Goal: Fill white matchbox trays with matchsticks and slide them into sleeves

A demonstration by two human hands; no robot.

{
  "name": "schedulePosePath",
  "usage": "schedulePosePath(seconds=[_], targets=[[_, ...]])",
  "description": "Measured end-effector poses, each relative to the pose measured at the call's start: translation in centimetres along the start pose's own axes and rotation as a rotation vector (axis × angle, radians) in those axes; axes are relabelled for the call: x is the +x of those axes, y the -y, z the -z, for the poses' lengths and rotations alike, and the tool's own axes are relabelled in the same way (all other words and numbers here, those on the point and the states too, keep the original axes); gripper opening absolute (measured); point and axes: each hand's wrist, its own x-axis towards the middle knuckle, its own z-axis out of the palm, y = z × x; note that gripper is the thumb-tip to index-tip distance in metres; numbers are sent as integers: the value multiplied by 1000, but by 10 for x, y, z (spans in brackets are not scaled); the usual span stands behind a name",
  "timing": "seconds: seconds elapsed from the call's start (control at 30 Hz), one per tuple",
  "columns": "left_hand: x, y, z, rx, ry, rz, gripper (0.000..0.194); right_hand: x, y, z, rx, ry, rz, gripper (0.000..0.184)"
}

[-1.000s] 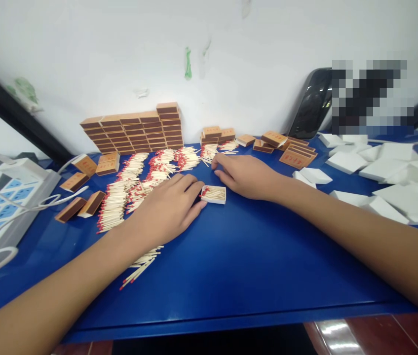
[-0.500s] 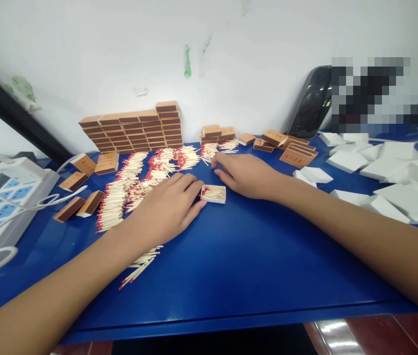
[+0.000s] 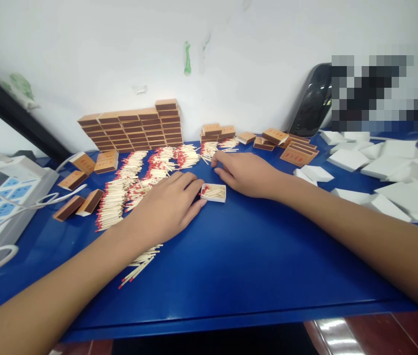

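Note:
A small white matchbox tray (image 3: 213,198) lies on the blue table with red-tipped matches (image 3: 215,191) inside. The thumb and forefinger of my left hand (image 3: 170,204) grip its left end, and the palm covers part of the match rows. Just beyond the tray, my right hand (image 3: 247,173) rests with loosely bent fingers, a gap showing between thumb and forefinger. I see nothing in that hand. Small match piles (image 3: 209,150) lie close to its fingertips. Long rows of loose matches (image 3: 112,204) spread to the left, with a few more matches (image 3: 140,266) below my left wrist.
Stacked matchboxes (image 3: 131,130) stand against the wall. More matchbox sleeves (image 3: 297,153) lie at the back right, and several boxes (image 3: 68,208) at left. White empty trays (image 3: 397,162) heap up on the right. A power strip (image 3: 5,202) with white cables occupies the left edge.

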Motion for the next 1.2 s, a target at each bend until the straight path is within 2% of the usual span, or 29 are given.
schedulePosePath(seconds=[0.43,1.2], targets=[[3,-3,2,17,53,14,35,0,0,0,-13,-5,-1,26],[2,-3,2,36,36,8,34,0,1,0,4,-5,-7,24]])
